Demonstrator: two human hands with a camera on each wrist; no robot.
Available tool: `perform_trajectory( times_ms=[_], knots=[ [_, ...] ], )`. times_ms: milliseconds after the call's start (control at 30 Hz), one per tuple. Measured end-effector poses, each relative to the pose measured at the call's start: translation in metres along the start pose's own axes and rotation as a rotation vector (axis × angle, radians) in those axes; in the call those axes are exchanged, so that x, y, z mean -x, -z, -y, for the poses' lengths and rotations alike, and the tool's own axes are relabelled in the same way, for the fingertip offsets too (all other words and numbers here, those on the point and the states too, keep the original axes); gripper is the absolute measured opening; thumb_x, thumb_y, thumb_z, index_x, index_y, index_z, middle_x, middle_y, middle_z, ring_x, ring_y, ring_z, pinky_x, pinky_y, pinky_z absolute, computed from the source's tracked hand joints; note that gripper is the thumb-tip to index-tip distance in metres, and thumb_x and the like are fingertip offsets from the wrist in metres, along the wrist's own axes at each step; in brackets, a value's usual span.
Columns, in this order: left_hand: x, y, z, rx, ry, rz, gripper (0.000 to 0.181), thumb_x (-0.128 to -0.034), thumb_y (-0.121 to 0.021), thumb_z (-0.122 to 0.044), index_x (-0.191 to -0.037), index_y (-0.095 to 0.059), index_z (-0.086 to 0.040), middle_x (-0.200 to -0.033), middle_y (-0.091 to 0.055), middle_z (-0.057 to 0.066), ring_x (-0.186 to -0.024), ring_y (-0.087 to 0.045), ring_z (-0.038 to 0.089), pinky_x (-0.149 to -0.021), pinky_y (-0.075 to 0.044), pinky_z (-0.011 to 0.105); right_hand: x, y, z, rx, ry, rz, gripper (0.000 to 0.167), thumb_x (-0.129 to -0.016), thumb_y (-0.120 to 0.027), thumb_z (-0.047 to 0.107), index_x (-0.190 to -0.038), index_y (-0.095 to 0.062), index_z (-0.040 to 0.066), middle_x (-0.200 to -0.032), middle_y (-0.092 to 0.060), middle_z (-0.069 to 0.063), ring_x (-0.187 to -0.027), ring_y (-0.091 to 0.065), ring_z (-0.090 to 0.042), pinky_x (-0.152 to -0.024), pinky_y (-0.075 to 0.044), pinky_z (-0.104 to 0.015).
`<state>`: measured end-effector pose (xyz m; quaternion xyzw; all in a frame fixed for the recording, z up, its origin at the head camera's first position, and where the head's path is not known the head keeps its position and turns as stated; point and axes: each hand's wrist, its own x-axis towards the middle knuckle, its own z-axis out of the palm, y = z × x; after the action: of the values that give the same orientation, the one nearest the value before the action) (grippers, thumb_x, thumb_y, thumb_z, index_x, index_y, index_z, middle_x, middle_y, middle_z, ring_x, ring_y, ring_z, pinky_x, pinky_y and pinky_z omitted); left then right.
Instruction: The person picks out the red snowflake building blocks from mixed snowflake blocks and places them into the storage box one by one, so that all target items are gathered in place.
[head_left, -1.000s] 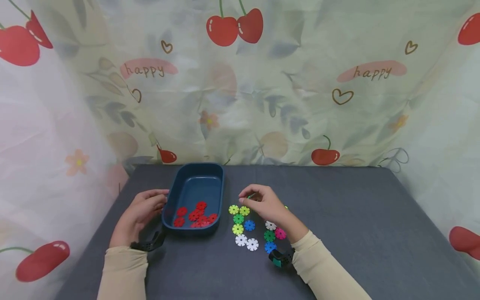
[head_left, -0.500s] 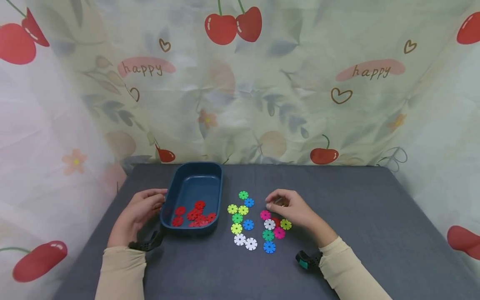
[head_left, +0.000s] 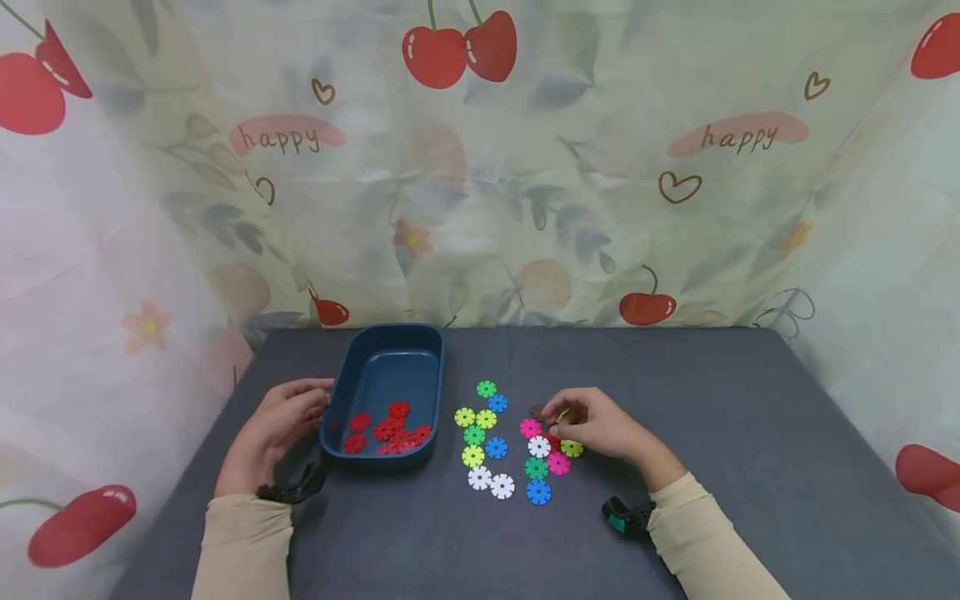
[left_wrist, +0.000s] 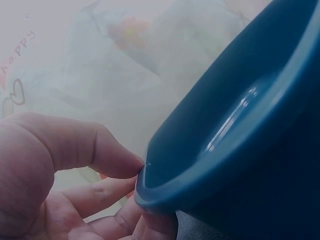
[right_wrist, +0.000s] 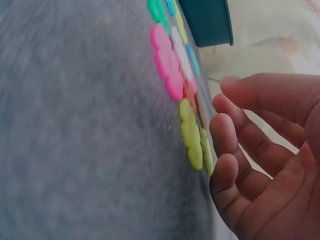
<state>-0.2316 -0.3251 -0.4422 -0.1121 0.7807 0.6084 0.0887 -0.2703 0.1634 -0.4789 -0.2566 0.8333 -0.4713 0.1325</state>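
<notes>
A dark blue plastic tub [head_left: 327, 446] stands on the left of the table with several red snowflake discs [head_left: 388, 428] inside it. My left hand [head_left: 279, 423] pinches its left rim between thumb and fingers; in the left wrist view the thumb [left_wrist: 107, 150] touches the rim's edge. My right hand [head_left: 603, 423] hovers above the right group of discs, fingers loosely bent, with nothing seen in its grasp in the right wrist view. Beneath its fingertips are a red disc [head_left: 554, 441], partly covered, and a brown disc [head_left: 536, 412]. A yellow-green disc [head_left: 572, 448] lies beside them.
Left of that group runs another cluster on the dark grey cloth [head_left: 420, 533], including a green disc [head_left: 487, 389], a blue disc [head_left: 497, 448] and a white disc [head_left: 502, 487]. A patterned curtain [head_left: 480, 208] closes off the back and sides.
My right hand has moved right from above the left cluster, uncovering a green and a blue disc, then lowered toward the red disc. The left hand stays at the tub.
</notes>
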Motion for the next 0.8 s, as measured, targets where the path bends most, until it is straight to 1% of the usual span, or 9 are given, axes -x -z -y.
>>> perform_trajectory(
  times_ms=[133, 267, 400, 533, 800],
  knots=[
    [-0.0002, -0.0004, 0.0012, 0.009, 0.001, -0.003, 0.052, -0.1076, -0.052, -0.017, -0.156, -0.047, 0.004, -0.156, -0.051, 0.026, -0.107, -0.066, 0.010, -0.086, -0.056, 0.019, 0.0004, 0.0020, -0.0049, 0.015, -0.022, 0.015, 0.021, -0.094, -0.078, 0.008, -0.114, -0.076, 0.005, -0.102, -0.072, -0.013, -0.088, -0.064, -0.024, -0.070, -0.056, -0.027],
    [-0.0009, -0.0002, 0.0032, 0.011, -0.001, -0.006, 0.052, -0.1077, -0.053, -0.017, -0.155, -0.047, 0.004, -0.156, -0.051, 0.026, -0.109, -0.066, 0.012, -0.086, -0.056, 0.019, -0.0001, 0.0019, -0.0069, 0.025, -0.014, 0.039, 0.023, -0.093, -0.080, 0.009, -0.115, -0.076, 0.006, -0.105, -0.072, -0.013, -0.088, -0.064, -0.024, -0.070, -0.056, -0.027],
    [-0.0005, 0.0001, 0.0025, 0.010, 0.005, -0.006, 0.052, -0.1079, -0.053, -0.018, -0.155, -0.047, 0.004, -0.156, -0.052, 0.026, -0.108, -0.066, 0.012, -0.086, -0.056, 0.019, 0.0000, 0.0012, -0.0070, 0.038, -0.009, 0.055, 0.024, -0.092, -0.082, 0.009, -0.115, -0.077, 0.008, -0.107, -0.073, -0.013, -0.088, -0.063, -0.023, -0.069, -0.055, -0.026],
    [0.0007, -0.0004, 0.0005, 0.012, 0.008, -0.005, 0.052, -0.1084, -0.053, -0.017, -0.155, -0.047, 0.004, -0.155, -0.053, 0.026, -0.107, -0.066, 0.012, -0.086, -0.057, 0.019, 0.0001, 0.0006, -0.0052, 0.037, -0.027, 0.059, 0.027, -0.089, -0.084, 0.008, -0.115, -0.076, 0.008, -0.106, -0.071, -0.012, -0.089, -0.060, -0.023, -0.070, -0.054, -0.026],
    [0.0004, -0.0010, 0.0010, 0.009, -0.002, -0.001, 0.051, -0.1094, -0.053, -0.018, -0.155, -0.047, 0.005, -0.151, -0.056, 0.025, -0.104, -0.067, 0.010, -0.086, -0.057, 0.019, 0.0003, 0.0004, -0.0066, 0.050, -0.028, 0.063, 0.029, -0.087, -0.086, 0.008, -0.114, -0.077, 0.008, -0.105, -0.072, -0.011, -0.090, -0.059, -0.024, -0.070, -0.054, -0.025]
  ],
)
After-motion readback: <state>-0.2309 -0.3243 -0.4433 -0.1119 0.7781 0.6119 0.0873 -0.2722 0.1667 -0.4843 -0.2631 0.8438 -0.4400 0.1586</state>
